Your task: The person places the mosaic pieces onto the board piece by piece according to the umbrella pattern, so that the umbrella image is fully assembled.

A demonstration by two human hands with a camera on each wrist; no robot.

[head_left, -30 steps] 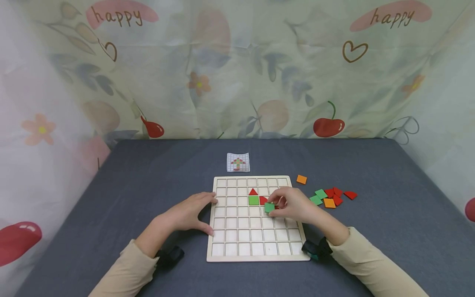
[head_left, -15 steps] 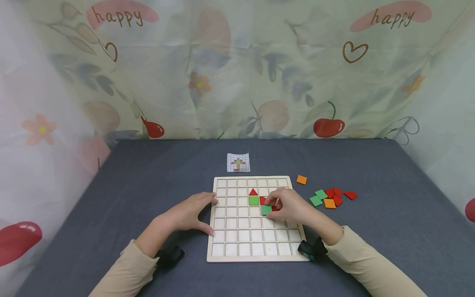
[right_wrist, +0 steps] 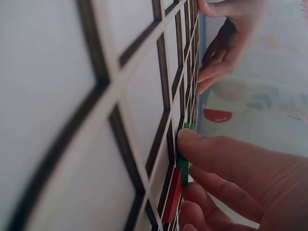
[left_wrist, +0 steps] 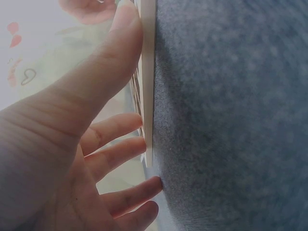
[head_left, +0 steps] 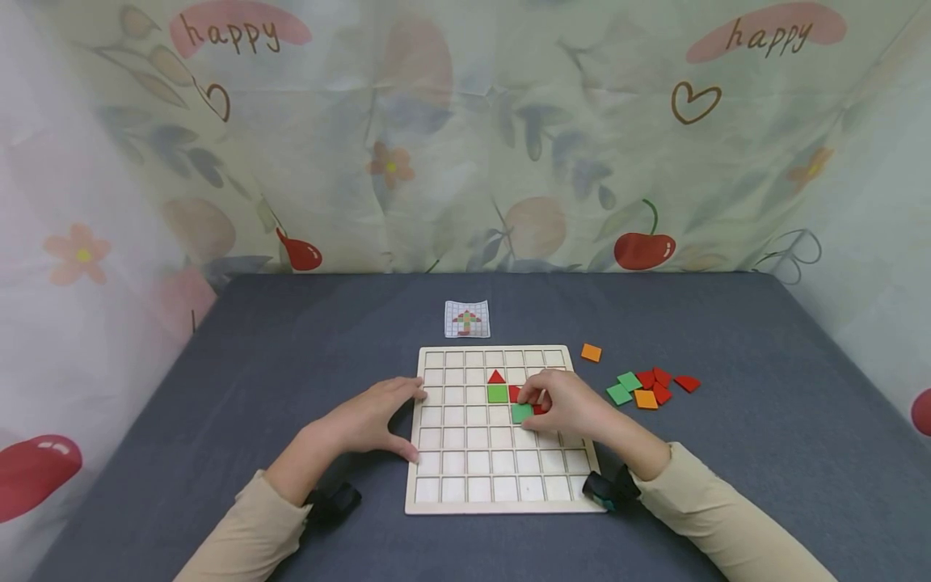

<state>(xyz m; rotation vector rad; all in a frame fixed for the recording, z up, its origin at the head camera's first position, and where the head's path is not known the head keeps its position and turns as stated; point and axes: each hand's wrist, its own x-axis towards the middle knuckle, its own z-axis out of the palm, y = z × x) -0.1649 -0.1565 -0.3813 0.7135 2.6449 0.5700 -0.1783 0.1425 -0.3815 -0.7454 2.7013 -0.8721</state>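
Note:
A pale wooden grid board lies on the dark table. My left hand rests at its left edge, thumb and fingers spread; the left wrist view shows the thumb against the rim. With thumb and fingers, my right hand pinches a green square tile at a cell right of centre. In the right wrist view, a red piece sits beside that tile. On the board are also a red triangle, a green square below it, and red pieces partly hidden by my right hand.
Behind the board lies a small card printed with a coloured pattern on a grid. Right of the board are an orange square and a loose cluster of green, red and orange pieces. A patterned curtain hangs behind the table.
My right hand has moved slightly left and toward me, bringing the green square tile down from a tilt to lie at a cell. The left hand has stayed put.

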